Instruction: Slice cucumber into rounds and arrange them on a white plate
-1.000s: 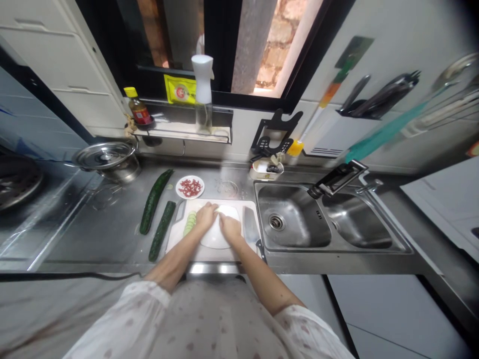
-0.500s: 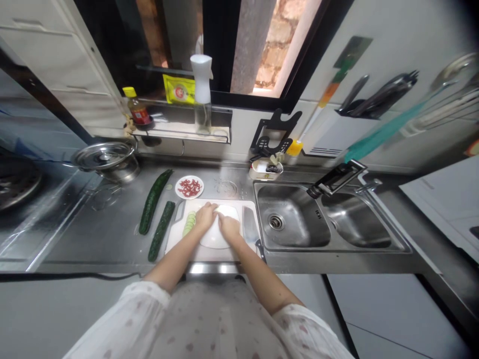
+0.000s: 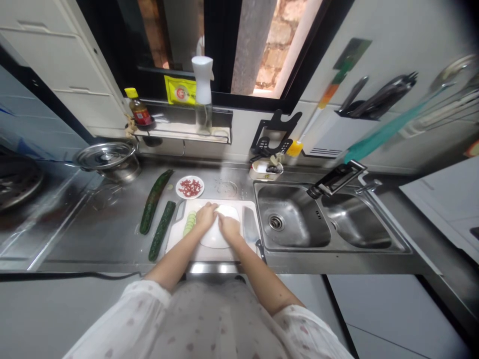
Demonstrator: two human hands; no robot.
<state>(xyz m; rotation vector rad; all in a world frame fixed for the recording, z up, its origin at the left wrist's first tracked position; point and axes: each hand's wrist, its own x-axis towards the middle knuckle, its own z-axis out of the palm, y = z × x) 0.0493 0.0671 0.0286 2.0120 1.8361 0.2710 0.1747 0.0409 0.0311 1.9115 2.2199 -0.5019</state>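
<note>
Over a white plate (image 3: pixel 215 239) on the white cutting board (image 3: pixel 202 256), my left hand (image 3: pixel 206 215) and my right hand (image 3: pixel 229 227) meet at the fingertips. Both have their fingers closed around a small pale piece (image 3: pixel 217 210), too small to name. A row of pale green cucumber slices (image 3: pixel 190 223) lies on the board left of my left hand. The cleaver-like knife (image 3: pixel 248 225) rests on the board's right side, its black handle toward me. Two dark green cucumbers, one longer (image 3: pixel 153 204) and one cut shorter (image 3: pixel 162 232), lie left of the board.
Behind the board stands a small plate of chopped red bits (image 3: pixel 198 179). A double steel sink (image 3: pixel 295 244) with a black faucet (image 3: pixel 333 180) is on the right. A lidded steel pot (image 3: pixel 121 172) sits at the back left. Bottles stand on the wall shelf (image 3: pixel 179 133).
My hands stay in nearly the same place over the plate, fingertips still together. The view has shifted very slightly.
</note>
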